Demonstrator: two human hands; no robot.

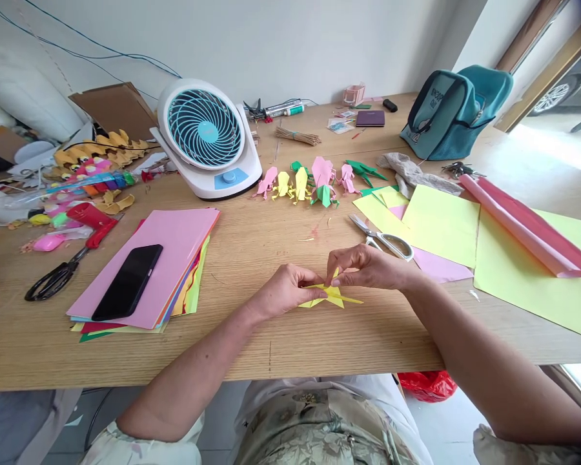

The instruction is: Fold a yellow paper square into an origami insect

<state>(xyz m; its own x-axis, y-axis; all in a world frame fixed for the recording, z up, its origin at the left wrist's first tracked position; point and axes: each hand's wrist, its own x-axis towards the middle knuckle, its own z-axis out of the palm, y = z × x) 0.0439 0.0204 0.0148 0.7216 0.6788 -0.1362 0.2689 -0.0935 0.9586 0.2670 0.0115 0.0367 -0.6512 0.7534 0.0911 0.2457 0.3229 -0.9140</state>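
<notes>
Between my hands, low over the front of the wooden table, is a yellow folded paper figure (pixel 336 298) with several pointed flaps. My left hand (pixel 290 288) pinches its left side between thumb and fingers. With thumb and forefinger, my right hand (pixel 361 266) grips a narrow flap that stands up from its top. The fingers cover part of the folds. Beyond my right hand lie scissors with white handles (pixel 385 239). Farther back stands a row of finished folded paper figures, among them a large pink one (pixel 322 173) and a yellow one (pixel 301 183).
At left, a black phone (pixel 128 282) rests on a stack of coloured paper (pixel 184 239), beside black-handled scissors (pixel 53 281). A white fan (pixel 206 135) stands behind. Yellow sheets (pixel 440 219), a rolled pink sheet (pixel 527 226) and a teal bag (pixel 458 113) are at right.
</notes>
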